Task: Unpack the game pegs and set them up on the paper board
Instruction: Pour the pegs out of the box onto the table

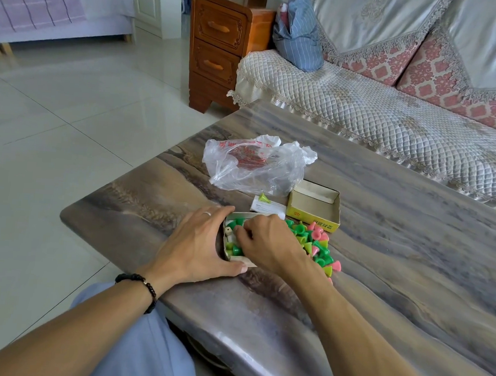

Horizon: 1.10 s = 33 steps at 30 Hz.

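A sofa (392, 121) in quilted, lace-edged covers and a carved wooden cabinet (221, 48) with two drawers stand behind a low table (412, 258), its glossy top streaked grey and brown like stone. On the table lie one crumpled clear plastic bag (251, 167) with red print, one yellow cardboard box lid (316, 207) turned open side up, and a folded white paper (269, 208) with a single yellow-green peg (264, 197) resting on it. Nearer the person sits one shallow cardboard tray (231, 244), still holding several cone-shaped plastic pegs. A loose pile of pegs (316, 245) in green, yellow-green and pink, too many and too overlapped to count, spreads on the tabletop just right of the tray. The left hand (196, 243), wearing one ring, braces the tray's left side, fingers extended along its far edge and thumb pressed at its near corner. The right hand (266, 242) reaches into the tray with fingers curled down among the green pegs; whether they pinch one cannot be told. A beaded bracelet (140, 286) circles the left wrist.
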Each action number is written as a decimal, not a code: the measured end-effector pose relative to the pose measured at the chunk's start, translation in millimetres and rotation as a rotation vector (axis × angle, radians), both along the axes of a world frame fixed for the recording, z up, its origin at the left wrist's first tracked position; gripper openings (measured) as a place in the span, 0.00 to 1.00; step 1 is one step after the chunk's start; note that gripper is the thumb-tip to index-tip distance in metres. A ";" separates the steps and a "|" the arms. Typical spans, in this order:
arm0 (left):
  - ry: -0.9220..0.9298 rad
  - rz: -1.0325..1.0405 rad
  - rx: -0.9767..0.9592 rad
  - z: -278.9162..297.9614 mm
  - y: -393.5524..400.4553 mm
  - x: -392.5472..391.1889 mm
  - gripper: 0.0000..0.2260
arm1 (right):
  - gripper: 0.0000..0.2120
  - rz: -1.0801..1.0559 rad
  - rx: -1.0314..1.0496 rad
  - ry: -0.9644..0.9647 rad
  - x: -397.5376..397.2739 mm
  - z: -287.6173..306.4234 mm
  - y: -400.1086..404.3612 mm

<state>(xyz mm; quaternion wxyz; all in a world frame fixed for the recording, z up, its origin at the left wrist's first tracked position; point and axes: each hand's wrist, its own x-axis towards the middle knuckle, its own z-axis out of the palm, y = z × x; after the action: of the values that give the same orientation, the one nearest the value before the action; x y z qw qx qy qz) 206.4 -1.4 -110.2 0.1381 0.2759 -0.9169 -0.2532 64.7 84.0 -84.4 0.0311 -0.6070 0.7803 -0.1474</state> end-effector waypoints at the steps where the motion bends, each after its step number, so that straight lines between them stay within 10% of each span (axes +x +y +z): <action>1: -0.001 -0.001 -0.001 0.8 0.4 0.0 0.49 | 0.21 -0.005 -0.025 -0.018 0.5 3.0 0.4; 7: -0.006 0.001 -0.016 7.7 3.5 0.6 0.48 | 0.25 -0.299 -0.386 -0.213 -23.6 32.2 7.6; 16: -0.046 -0.013 0.008 14.4 8.2 1.9 0.56 | 0.20 -0.328 -0.148 0.252 -57.9 -2.0 42.4; 21: -0.040 -0.042 -0.004 10.4 4.9 3.5 0.55 | 0.11 -0.253 -0.323 0.144 -45.0 12.4 30.2; 23: -0.034 -0.040 0.003 10.0 4.2 3.0 0.54 | 0.05 -0.073 -0.206 -0.054 -30.4 22.4 21.5; 28: -0.042 -0.048 0.016 10.0 5.3 3.8 0.53 | 0.29 0.130 0.365 -0.214 -8.7 35.1 1.3; 33: -0.035 -0.038 0.008 12.1 7.0 3.4 0.52 | 0.19 0.192 0.490 -0.234 -13.9 40.7 -7.5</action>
<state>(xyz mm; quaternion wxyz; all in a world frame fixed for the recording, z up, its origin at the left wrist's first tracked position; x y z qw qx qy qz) 209.8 5.7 -98.1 0.1159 0.2633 -0.9232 -0.2547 50.8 76.5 -43.7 0.2805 -0.6312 0.7229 -0.0197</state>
